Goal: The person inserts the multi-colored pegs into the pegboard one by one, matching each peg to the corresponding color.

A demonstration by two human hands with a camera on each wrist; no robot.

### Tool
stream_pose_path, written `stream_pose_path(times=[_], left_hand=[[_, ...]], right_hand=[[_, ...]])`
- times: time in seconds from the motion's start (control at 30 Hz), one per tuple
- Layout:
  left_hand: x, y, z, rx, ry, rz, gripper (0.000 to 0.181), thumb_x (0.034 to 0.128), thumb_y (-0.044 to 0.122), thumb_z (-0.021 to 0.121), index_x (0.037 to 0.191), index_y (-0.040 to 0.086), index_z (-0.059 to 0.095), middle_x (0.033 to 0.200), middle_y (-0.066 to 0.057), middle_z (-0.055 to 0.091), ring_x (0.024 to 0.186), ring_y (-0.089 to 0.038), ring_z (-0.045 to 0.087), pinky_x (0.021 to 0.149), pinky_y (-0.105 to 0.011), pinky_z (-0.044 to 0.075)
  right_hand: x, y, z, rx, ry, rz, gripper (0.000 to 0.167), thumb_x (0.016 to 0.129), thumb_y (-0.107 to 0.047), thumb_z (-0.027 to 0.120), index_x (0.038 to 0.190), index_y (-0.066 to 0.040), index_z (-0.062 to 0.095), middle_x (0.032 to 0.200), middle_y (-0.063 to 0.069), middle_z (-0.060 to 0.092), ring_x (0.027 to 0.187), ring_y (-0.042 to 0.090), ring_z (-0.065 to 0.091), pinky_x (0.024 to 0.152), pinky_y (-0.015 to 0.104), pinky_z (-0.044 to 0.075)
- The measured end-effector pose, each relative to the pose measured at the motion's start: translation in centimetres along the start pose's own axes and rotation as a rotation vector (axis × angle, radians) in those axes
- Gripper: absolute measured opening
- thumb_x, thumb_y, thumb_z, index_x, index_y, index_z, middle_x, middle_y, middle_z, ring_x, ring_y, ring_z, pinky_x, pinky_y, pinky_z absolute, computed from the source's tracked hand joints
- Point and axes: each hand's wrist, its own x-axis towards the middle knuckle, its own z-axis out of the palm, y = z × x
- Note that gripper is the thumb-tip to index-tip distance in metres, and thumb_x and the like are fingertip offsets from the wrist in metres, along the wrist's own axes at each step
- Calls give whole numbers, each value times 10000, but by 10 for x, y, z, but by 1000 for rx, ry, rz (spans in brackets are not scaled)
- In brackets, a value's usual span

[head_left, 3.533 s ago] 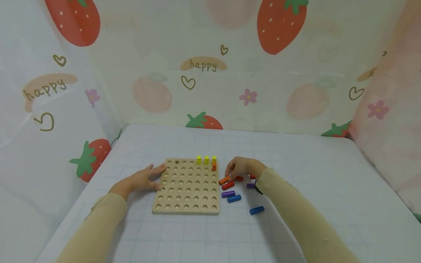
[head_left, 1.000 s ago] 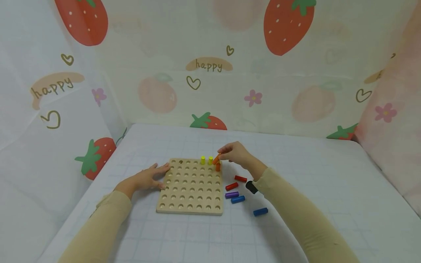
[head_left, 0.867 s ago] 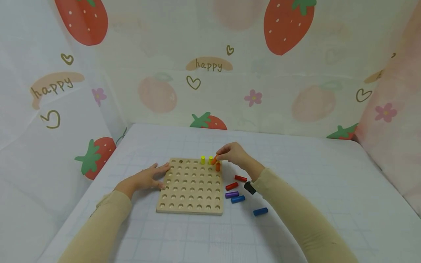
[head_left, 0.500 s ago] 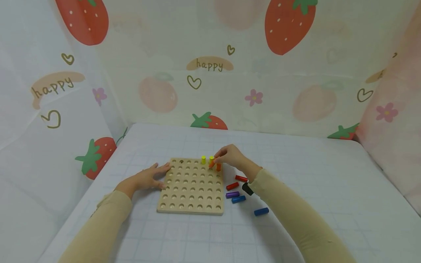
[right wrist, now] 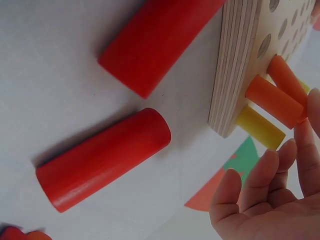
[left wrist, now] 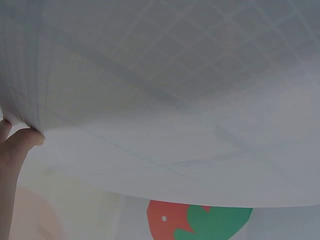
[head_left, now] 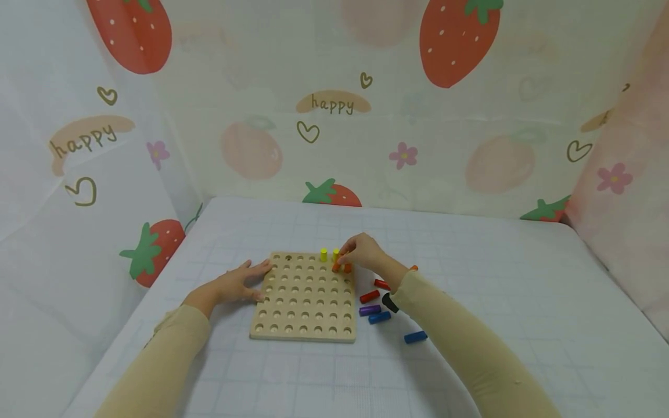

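A wooden board (head_left: 308,307) with rows of round holes lies on the table. My left hand (head_left: 232,286) rests at its left edge, fingers spread. My right hand (head_left: 364,253) pinches an orange peg (head_left: 336,267) at the second row. In the right wrist view that orange peg (right wrist: 287,80) leans with its lower end at a hole, beside an upright orange peg (right wrist: 275,101) and a yellow peg (right wrist: 261,127). Yellow pegs (head_left: 323,255) stand in the back row, one partly hidden by my right hand.
Right of the board lie red pegs (head_left: 369,296), a purple peg (head_left: 370,310) and blue pegs (head_left: 379,317). An orange tip (head_left: 414,268) shows behind the right wrist. A black object (head_left: 389,302) is at the right sleeve.
The right hand picked up the orange peg from beside the board, carried it over the back corner and has now lowered it to the second row. The left hand keeps its place on the board.
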Motion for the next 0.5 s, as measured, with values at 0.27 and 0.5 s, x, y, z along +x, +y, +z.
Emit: stream_pose_path(times=[0.27,0.5], left_hand=[[1,-1,1,-3,-2,-3,914,803,378,743,1539,116,268,1610,-101,135,1445,-450,-25,1053,-736,40],[0,2,0,7,-3,-4,912,806,379,738,1540,118,265,1610,-104,133,1444,-454,-19,1056,-733,53]], right_hand=[[-3,-1,2,-3,-5,-28,161,847,-124,763,961,-13,738,961,71,671,853,192,549,755,288,469],[-6,0,2,13,-24,-59,196,875,-109,725,1047,-18,748,1088,99,684,911,199,564,829,321,479]])
